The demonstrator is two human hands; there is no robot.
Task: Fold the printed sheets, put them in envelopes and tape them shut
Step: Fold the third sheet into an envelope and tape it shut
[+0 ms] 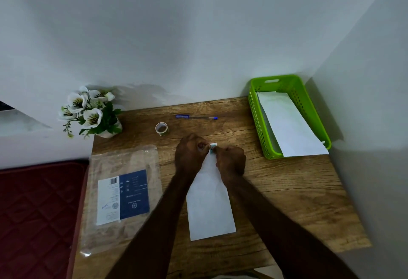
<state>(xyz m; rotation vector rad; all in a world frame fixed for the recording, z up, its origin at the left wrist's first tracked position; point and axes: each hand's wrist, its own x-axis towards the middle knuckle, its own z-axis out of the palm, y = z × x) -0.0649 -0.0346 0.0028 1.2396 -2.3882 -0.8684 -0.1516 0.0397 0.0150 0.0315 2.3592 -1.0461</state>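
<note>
As both forearms reach forward, left hand (191,149) and right hand (230,159) grip envelope (209,199) top, knuckles up

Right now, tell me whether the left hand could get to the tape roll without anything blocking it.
Probably yes. The tape roll stands on bare table just beyond the left hand, with nothing between them. But that hand is busy pinching the envelope end together with the right hand.

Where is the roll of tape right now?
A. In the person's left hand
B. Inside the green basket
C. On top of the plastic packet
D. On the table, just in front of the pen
D: the tape roll stands on the table, just nearer than the pen, beyond both hands.
</note>
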